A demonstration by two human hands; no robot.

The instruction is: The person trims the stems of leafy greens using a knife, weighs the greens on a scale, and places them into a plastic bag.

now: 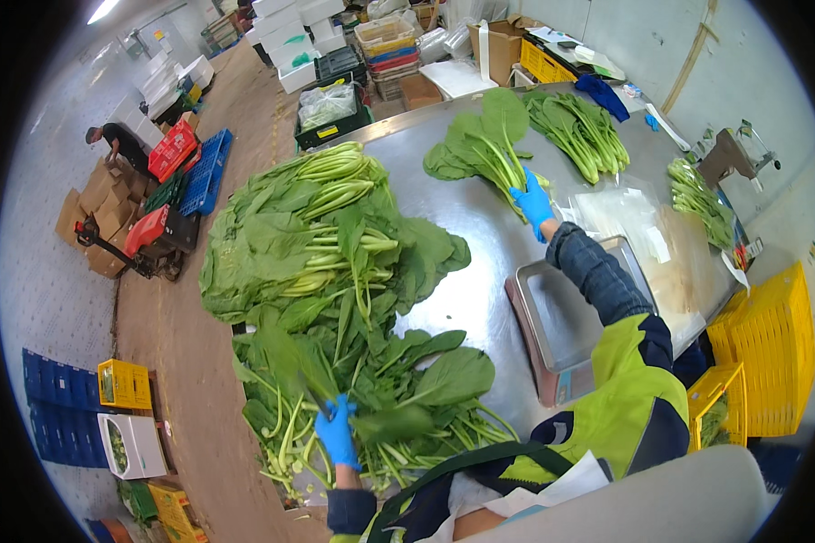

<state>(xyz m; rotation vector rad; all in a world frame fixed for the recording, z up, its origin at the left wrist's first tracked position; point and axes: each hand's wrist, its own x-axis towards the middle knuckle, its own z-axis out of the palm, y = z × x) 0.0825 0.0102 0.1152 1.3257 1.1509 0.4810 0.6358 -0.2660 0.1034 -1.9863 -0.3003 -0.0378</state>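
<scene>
My right hand (535, 203), in a blue glove, is closed around the pale stems of a bunch of leafy greens (482, 146) over the far part of the metal table. My left hand (338, 431), also blue-gloved, is low over loose leaves and cut stems at the near left. A dark, narrow object shows at its fingers; what it is, I cannot tell. A big heap of leafy greens (272, 244) covers the table's left side. Another bunch of greens (584, 136) lies beyond my right hand. A weighing scale with a steel tray (560, 315) stands near my right forearm.
Clear plastic bags (625, 217) lie right of the scale on the steel table (441, 203). More greens (699, 203) are by the sealing or taping device (727, 159). Yellow crates (764, 353) stand at the right. A person (125, 146) bends over cardboard boxes at the far left.
</scene>
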